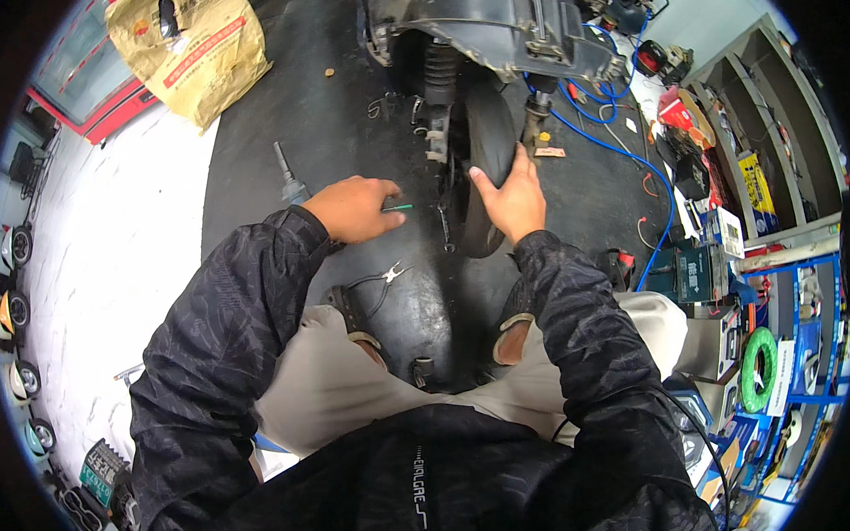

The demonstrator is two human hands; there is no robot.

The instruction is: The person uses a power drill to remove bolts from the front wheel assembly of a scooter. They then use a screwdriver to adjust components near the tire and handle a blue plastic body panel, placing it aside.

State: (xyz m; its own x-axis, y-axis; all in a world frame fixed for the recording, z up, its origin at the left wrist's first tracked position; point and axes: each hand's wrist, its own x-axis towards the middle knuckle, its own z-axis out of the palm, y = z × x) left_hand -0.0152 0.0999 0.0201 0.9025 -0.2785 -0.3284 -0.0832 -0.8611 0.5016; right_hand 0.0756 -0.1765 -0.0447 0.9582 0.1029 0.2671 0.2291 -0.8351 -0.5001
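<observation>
Black floor mat [331, 119]: pliers [389, 276] lie near its centre, a grey long-nosed tool [294, 189] further left, a blue hose [670, 196] curving along the right.

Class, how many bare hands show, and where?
2: the left bare hand by a slim green rod; the right bare hand on the black rubber tyre.
</observation>
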